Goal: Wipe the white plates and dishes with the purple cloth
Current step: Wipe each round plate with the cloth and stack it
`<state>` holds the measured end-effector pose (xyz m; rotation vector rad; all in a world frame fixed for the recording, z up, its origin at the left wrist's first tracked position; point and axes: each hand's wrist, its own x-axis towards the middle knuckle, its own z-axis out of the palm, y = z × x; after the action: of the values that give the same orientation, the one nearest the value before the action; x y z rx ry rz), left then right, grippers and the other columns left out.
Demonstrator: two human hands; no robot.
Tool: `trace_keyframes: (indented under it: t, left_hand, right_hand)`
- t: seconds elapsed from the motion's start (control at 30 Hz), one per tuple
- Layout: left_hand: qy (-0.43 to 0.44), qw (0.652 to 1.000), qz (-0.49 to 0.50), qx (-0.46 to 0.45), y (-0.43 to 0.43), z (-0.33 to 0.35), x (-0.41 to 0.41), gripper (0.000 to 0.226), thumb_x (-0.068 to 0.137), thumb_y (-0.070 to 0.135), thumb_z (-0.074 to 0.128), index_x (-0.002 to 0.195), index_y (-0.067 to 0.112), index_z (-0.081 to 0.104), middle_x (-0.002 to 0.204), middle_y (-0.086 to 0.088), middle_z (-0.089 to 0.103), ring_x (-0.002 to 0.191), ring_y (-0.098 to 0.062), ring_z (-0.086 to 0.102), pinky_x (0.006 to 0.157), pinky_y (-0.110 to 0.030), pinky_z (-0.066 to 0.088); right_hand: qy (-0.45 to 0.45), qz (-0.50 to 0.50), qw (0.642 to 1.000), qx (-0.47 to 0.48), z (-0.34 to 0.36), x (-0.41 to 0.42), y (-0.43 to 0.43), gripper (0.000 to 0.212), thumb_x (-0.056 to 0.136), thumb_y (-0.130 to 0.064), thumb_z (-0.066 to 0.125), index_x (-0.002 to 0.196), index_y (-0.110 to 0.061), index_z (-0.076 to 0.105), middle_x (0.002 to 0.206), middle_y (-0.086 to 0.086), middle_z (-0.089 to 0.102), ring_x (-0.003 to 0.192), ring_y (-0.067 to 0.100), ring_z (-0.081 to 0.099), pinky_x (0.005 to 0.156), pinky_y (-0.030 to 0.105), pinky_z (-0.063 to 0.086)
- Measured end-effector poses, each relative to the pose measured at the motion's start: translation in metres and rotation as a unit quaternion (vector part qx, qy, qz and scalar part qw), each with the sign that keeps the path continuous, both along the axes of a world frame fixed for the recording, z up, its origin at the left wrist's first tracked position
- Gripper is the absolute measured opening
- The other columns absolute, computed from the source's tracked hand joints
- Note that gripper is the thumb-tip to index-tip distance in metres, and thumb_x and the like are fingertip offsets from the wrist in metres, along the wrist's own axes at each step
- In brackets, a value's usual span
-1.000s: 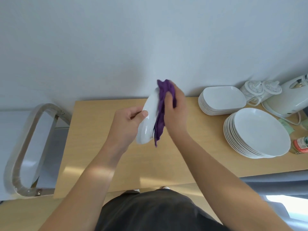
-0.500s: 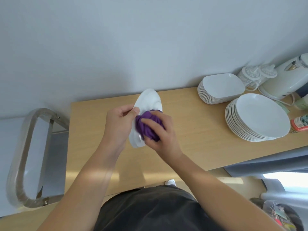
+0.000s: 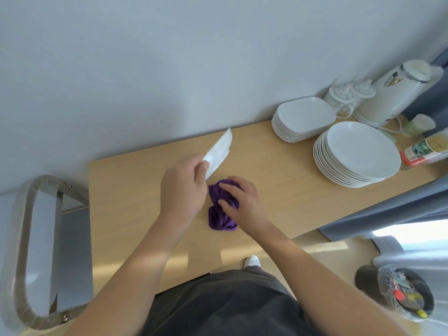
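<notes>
Pinching a small white dish [image 3: 218,151] by its near rim, the left hand [image 3: 184,190] is holding it clear of the table [image 3: 135,214], tilted so it's showing almost edge-on & pointing toward 1 o'clock. The thumb is lying on the face and the other fingers are hiding behind, so the grasp is looking firm but is on the edge only.

Just at 4 o'clock from that hand, the right hand [image 3: 244,202] is clutching the purple cloth [image 3: 221,219]. Fingers are curling across the top of the bunch, thumb against its side. The cloth is sitting on the wood w/ its lower half spilling out toward 6 o'clock. Dish & cloth are lying apart, not touching.

Step in hand, as I'm judging it: either gathering the cloth for a pass on this dish or finishing w/ it; can't tell which. Doing it well is meaning:
- bunching the cloth into a fat pad & bringing it up to the dish, not the dish down
- backing the dish w/ spread left fingers while rubbing in circles, rim incl.
- shifting the pinch so the covered spot is getting wiped too

Farther out at 2 o'clock, a stack of square dishes [image 3: 303,120] & a stack of round plates [image 3: 356,154] are waiting near the kettle [image 3: 397,93].
</notes>
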<state>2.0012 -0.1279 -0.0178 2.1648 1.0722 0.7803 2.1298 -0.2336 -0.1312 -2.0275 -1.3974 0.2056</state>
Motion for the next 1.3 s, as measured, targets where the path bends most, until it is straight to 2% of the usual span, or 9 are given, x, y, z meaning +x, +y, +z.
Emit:
trace_keyframes:
  t: [0.13, 0.23, 0.4, 0.53, 0.63, 0.73, 0.87, 1.07, 1.3]
  left_hand:
    - [0.042, 0.991, -0.046, 0.122, -0.015, -0.008, 0.007, 0.020, 0.092, 0.010, 0.051, 0.099, 0.010, 0.070, 0.079, -0.001, 0.064, 0.064, -0.026, 0.058, 0.050, -0.035, 0.047]
    - [0.071, 0.972, -0.111, 0.193, -0.028, -0.017, 0.019, 0.022, 0.083, 0.004, 0.058, 0.099, 0.011, 0.071, 0.077, 0.000, 0.065, 0.064, -0.026, 0.061, 0.048, -0.033, 0.046]
    - [0.082, 0.952, -0.205, 0.212, -0.052, -0.034, 0.042, 0.039, 0.065, -0.007, 0.074, 0.100, 0.009, 0.074, 0.080, 0.000, 0.070, 0.067, -0.023, 0.066, 0.051, -0.027, 0.048]
    - [0.044, 0.949, -0.272, 0.153, -0.063, -0.035, 0.068, 0.018, 0.089, 0.019, 0.063, 0.101, 0.014, 0.076, 0.092, 0.004, 0.074, 0.085, -0.018, 0.069, 0.063, -0.034, 0.057]
    - [0.022, 0.975, -0.203, 0.090, -0.064, -0.028, 0.093, 0.041, 0.091, 0.048, 0.058, 0.113, 0.017, 0.073, 0.110, 0.004, 0.072, 0.108, -0.017, 0.062, 0.093, -0.034, 0.049]
    - [0.050, 0.995, -0.070, 0.059, -0.056, -0.022, 0.124, 0.043, 0.093, 0.042, 0.058, 0.125, 0.013, 0.060, 0.122, -0.001, 0.061, 0.117, -0.023, 0.050, 0.102, -0.036, 0.037]
    - [0.054, 0.994, 0.006, -0.100, -0.058, -0.021, 0.174, 0.038, 0.097, 0.037, 0.056, 0.126, 0.012, 0.059, 0.114, 0.002, 0.062, 0.106, -0.018, 0.058, 0.087, -0.028, 0.044]
    - [0.001, 0.989, -0.042, -0.138, -0.094, -0.024, 0.258, 0.022, 0.096, 0.015, 0.056, 0.077, 0.015, 0.066, 0.068, 0.008, 0.064, 0.065, -0.001, 0.057, 0.057, -0.009, 0.038]
    - [0.017, 0.993, -0.039, -0.111, -0.117, -0.038, 0.330, 0.022, 0.091, 0.010, 0.056, 0.074, -0.003, 0.062, 0.064, -0.017, 0.061, 0.066, -0.034, 0.056, 0.062, -0.047, 0.044]
  right_hand:
    - [0.228, -0.164, 0.960, 0.020, 0.061, 0.018, 0.005, 0.035, 0.099, -0.035, 0.056, 0.130, -0.020, 0.062, 0.125, -0.006, 0.066, 0.106, 0.010, 0.066, 0.091, 0.025, 0.053]
    - [0.356, -0.251, 0.899, 0.043, 0.087, 0.041, 0.003, 0.052, 0.094, -0.056, 0.056, 0.132, -0.020, 0.056, 0.117, -0.009, 0.067, 0.087, 0.006, 0.072, 0.078, 0.033, 0.061]
    - [0.325, -0.298, 0.897, 0.028, 0.089, 0.068, -0.019, 0.044, 0.085, -0.025, 0.061, 0.128, -0.017, 0.061, 0.119, -0.007, 0.064, 0.099, 0.017, 0.069, 0.082, 0.040, 0.061]
    - [0.317, -0.314, 0.894, 0.048, 0.089, 0.092, -0.047, 0.041, 0.084, -0.011, 0.056, 0.123, -0.019, 0.067, 0.113, -0.011, 0.069, 0.080, 0.005, 0.069, 0.074, 0.039, 0.063]
    - [0.303, -0.330, 0.891, 0.075, 0.091, 0.118, -0.068, 0.041, 0.084, -0.010, 0.055, 0.120, -0.024, 0.070, 0.107, -0.015, 0.072, 0.086, -0.003, 0.067, 0.079, 0.032, 0.060]
    - [0.303, -0.344, 0.882, 0.108, 0.098, 0.153, -0.093, 0.041, 0.090, -0.009, 0.057, 0.127, -0.021, 0.067, 0.109, -0.023, 0.067, 0.089, -0.016, 0.062, 0.078, 0.009, 0.048]
    - [0.302, -0.354, 0.875, 0.133, 0.103, 0.202, -0.123, 0.041, 0.094, -0.013, 0.056, 0.133, -0.025, 0.062, 0.119, -0.027, 0.064, 0.087, -0.001, 0.068, 0.079, 0.014, 0.053]
    - [0.290, -0.364, 0.877, 0.119, 0.093, 0.286, -0.158, 0.045, 0.094, -0.016, 0.055, 0.137, -0.029, 0.060, 0.129, -0.020, 0.064, 0.092, 0.010, 0.068, 0.084, 0.027, 0.053]
    - [0.238, -0.344, 0.906, 0.066, 0.075, 0.354, -0.179, 0.049, 0.090, -0.010, 0.046, 0.131, -0.031, 0.063, 0.109, -0.012, 0.070, 0.090, 0.014, 0.062, 0.075, 0.027, 0.049]
